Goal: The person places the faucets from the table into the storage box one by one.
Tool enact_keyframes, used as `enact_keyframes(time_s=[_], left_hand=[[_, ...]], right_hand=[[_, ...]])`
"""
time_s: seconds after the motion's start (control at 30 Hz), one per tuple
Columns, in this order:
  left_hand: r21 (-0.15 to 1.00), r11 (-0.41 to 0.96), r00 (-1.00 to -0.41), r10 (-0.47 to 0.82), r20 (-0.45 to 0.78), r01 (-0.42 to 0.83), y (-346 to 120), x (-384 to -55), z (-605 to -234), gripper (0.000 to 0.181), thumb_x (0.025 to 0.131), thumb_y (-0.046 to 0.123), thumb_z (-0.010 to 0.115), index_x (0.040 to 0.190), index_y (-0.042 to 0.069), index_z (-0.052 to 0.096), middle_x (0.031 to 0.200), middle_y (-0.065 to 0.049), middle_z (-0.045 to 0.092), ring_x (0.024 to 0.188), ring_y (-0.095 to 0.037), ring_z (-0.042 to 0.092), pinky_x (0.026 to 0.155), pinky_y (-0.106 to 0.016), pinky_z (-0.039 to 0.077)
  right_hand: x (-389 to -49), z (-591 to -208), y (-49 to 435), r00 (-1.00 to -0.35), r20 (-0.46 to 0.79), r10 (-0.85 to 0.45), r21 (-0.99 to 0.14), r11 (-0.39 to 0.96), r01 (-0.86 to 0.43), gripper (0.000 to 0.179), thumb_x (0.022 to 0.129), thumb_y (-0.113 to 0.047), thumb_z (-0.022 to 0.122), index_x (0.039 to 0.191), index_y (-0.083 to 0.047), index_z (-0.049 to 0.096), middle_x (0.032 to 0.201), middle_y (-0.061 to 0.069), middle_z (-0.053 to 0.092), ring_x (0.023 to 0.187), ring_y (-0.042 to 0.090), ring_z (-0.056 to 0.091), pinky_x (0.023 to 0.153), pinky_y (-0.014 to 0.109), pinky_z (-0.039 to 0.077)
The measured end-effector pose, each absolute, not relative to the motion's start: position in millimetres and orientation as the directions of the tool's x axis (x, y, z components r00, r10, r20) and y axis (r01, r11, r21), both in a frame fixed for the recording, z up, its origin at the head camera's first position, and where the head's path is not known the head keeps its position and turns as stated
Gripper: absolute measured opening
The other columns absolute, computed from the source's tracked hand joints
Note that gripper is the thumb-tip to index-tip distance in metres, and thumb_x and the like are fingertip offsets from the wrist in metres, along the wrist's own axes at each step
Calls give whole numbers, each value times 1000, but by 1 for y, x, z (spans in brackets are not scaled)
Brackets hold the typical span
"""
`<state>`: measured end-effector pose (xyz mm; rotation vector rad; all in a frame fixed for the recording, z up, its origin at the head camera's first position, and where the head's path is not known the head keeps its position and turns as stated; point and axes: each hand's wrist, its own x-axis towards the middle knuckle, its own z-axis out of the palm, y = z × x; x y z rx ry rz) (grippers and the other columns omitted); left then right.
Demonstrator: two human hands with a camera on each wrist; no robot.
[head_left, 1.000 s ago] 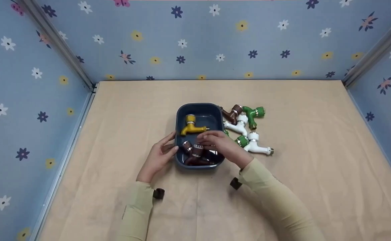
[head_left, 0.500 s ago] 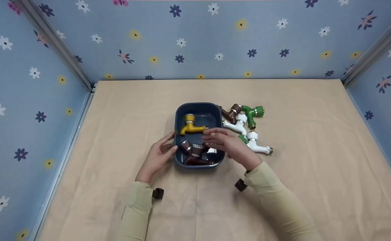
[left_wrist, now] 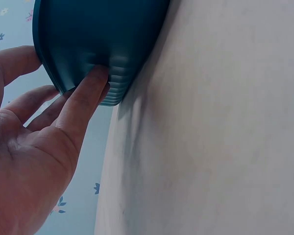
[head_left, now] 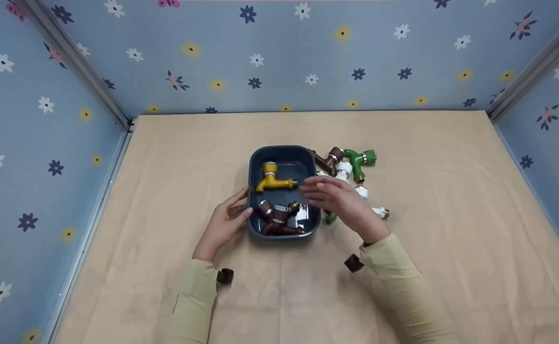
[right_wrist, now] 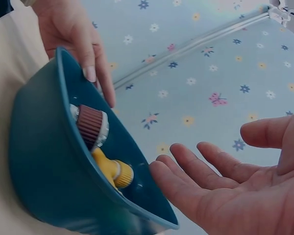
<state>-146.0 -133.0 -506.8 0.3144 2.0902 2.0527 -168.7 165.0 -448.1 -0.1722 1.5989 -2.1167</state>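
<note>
The right hand (head_left: pixel 344 203) partly hides two white taps (head_left: pixel 344 169) and a green tap (head_left: pixel 330 218).

I'm seeing room along the lower-centre cloth (head_left: pixel 284 291); right of centre, taps (head_left: pixel 345 168) are crowding, perhaps touching, the tray (head_left: pixel 284 155).

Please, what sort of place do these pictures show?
Probably a small partitioned work booth, judging by the light-blue flower-patterned wall panels, straight grey metal corner rails and wide flat beige work surface.
</note>
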Motion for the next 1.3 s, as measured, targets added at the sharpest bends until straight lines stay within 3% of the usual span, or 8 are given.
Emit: enact_keyframes(time_s=[0.17,0.43,0.8,1.03,1.3], left_hand=[[1000,11,-958,286,9,13,-132,-147,-507,58,94,-2,56,147,-3,31,149,-26,30,125,-48,42,92,-47,47],[998,51,-969,247,10,24,-136,-154,-534,59,94,9,62,147,10,38,150,-13,35,123,-36,49,86,-33,52],[998,54,-969,246,17,31,-137,-155,-536,60,93,9,63,147,9,38,147,-17,38,119,-37,53,84,-34,53],[998,54,-967,255,24,39,-137,-155,-536,60,93,9,62,147,8,37,148,-19,36,120,-40,50,87,-33,52],[997,81,-971,239,-9,11,-136,-155,-534,59,94,10,62,148,11,38,149,-11,37,121,-34,52,88,-33,51]], right_hand=[[-167,-446,177,-900,-172,-400,-933,-226,279,39,101,-14,47,131,10,47,133,25,51,126,40,45,104,44,39],[-166,-447,195,-921,-137,-365,-932,-267,244,35,102,-11,44,129,12,47,132,31,49,126,44,43,105,50,36],[-163,-449,214,-933,-138,-331,-938,-259,231,35,102,-14,45,129,9,48,133,30,48,125,42,45,104,49,36],[-162,-451,226,-940,-144,-311,-937,-263,231,39,102,-12,43,132,13,42,135,35,43,123,40,48,106,55,30],[-161,-456,242,-949,-146,-281,-943,-250,220,41,103,-9,38,134,18,37,129,31,51,118,36,54,106,54,30]])
